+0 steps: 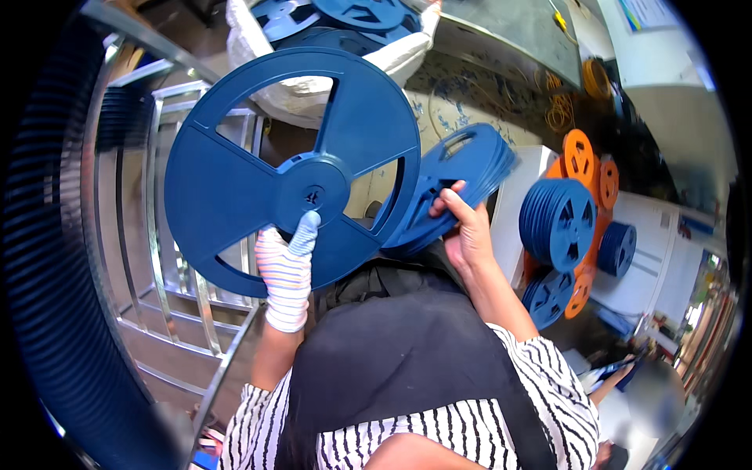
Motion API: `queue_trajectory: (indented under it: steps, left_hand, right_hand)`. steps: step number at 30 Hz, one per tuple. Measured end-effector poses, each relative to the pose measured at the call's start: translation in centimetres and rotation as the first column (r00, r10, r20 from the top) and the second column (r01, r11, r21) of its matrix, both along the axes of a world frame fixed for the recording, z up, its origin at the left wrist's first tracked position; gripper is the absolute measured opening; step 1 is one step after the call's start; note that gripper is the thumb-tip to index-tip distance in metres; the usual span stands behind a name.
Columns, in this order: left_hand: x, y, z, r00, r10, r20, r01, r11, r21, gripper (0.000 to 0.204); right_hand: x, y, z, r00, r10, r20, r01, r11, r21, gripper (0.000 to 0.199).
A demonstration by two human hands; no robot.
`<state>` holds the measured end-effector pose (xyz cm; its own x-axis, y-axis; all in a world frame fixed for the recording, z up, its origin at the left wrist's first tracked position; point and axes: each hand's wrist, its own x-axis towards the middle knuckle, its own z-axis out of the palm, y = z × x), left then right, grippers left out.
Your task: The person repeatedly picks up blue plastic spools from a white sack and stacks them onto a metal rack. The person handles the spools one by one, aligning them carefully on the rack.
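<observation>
A large blue plastic reel (227, 176) is held up in front of me, its round hub and cut-out windows facing me. My left hand (283, 274), in a striped knit glove, is closed on its lower part. The gloved thumb lies over the hub, and the other fingers are hidden behind the reel. To the right, my bare right hand (468, 231) grips a tilted stack of similar blue reels (474, 160) through a window. The held reel overlaps the left side of this stack.
A white sack (294, 102) with more blue reels (360, 12) stands beyond. Left are a metal frame rack (157, 227) and a tall stack of dark-blue reels (55, 258). Blue reels (572, 223) and orange reels (578, 157) stand right. Another person (650, 399) is at lower right.
</observation>
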<state>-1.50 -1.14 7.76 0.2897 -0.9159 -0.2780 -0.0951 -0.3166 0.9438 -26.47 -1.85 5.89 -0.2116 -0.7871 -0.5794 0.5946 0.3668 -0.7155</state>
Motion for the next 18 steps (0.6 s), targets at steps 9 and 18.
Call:
queue_trajectory:
  steps: [9,18]
  left_hand:
    - [-3.1,0.8,0.5,0.885,-0.092,0.457,0.161,0.980,-0.115,0.037]
    - [-2.5,3.0,0.2,0.353,-0.153,0.923,0.590,0.802,-0.093,0.051]
  right_hand:
    - [2.7,-1.1,-0.5,0.995,0.096,0.027,-0.096,0.995,0.020,0.034]
    - [2.9,-2.1,-0.8,0.998,0.008,0.062,-0.007,1.000,-0.006,0.034]
